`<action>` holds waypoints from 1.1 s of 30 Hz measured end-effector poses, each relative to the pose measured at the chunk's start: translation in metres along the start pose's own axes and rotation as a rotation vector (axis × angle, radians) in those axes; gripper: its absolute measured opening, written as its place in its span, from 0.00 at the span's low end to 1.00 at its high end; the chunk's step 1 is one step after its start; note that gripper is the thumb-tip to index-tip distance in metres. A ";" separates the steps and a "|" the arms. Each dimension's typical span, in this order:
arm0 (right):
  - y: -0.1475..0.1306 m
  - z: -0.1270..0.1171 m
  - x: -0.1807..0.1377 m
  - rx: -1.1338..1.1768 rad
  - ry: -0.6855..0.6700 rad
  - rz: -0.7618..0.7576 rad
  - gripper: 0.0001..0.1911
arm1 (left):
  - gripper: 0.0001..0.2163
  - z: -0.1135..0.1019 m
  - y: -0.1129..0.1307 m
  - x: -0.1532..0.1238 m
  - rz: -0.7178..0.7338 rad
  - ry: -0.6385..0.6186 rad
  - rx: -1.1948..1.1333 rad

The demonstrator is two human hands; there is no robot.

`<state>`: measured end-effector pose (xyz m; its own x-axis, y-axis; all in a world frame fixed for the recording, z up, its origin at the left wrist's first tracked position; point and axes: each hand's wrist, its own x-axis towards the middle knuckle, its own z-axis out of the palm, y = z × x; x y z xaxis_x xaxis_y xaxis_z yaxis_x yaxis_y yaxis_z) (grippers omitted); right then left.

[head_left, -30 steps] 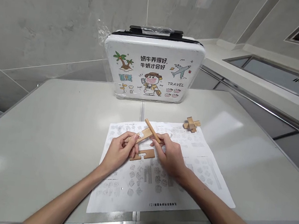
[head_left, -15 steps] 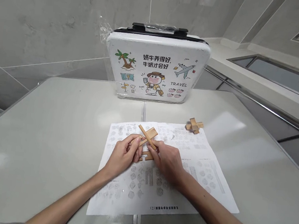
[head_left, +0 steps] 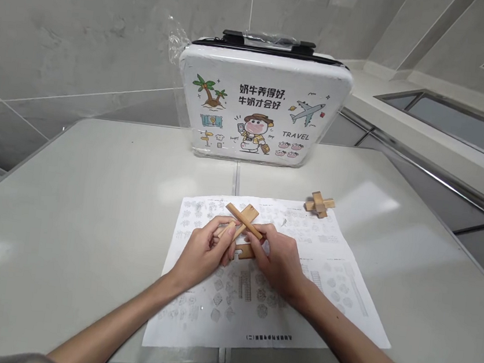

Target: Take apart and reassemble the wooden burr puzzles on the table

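Two flat wooden puzzle pieces cross each other above the printed sheet. My left hand [head_left: 207,246] is closed on the wider wooden puzzle piece [head_left: 250,213], whose far end points up and to the right. Between thumb and fingers, my right hand [head_left: 279,256] pinches the near end of a narrower wooden puzzle piece [head_left: 240,217], which slants over the wider one. Whether the two interlock I cannot tell. A notched wooden piece [head_left: 246,252] lies on the paper below, between my hands and partly covered by them.
The printed diagram sheet [head_left: 278,320] lies on the pale folding table [head_left: 67,214]. At the sheet's far right corner sits an assembled wooden cross puzzle [head_left: 320,204]. A white cartoon-printed case [head_left: 224,69] in clear plastic stands at the back, against the grey wall.
The narrower piece has turned slightly flatter across the wider one, its near end shifting right with my right hand. The whole view has shifted a little.
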<state>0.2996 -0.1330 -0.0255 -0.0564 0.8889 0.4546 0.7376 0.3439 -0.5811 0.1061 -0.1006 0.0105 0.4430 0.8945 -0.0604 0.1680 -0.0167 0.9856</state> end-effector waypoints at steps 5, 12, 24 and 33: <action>0.000 -0.003 0.003 0.063 -0.030 0.029 0.09 | 0.17 -0.005 -0.002 0.001 0.030 0.011 0.031; 0.007 -0.007 0.006 0.059 -0.225 -0.145 0.15 | 0.15 -0.016 0.001 0.006 0.077 0.186 0.163; 0.007 -0.012 0.008 0.207 -0.377 -0.076 0.09 | 0.13 -0.023 -0.009 0.010 0.094 0.233 0.323; 0.001 -0.035 0.015 0.960 -0.381 0.359 0.14 | 0.14 -0.024 -0.006 0.010 0.100 0.142 0.320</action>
<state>0.3232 -0.1303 0.0047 -0.2694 0.9630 0.0109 -0.0701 -0.0083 -0.9975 0.0882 -0.0805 0.0075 0.3483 0.9341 0.0782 0.4074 -0.2260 0.8849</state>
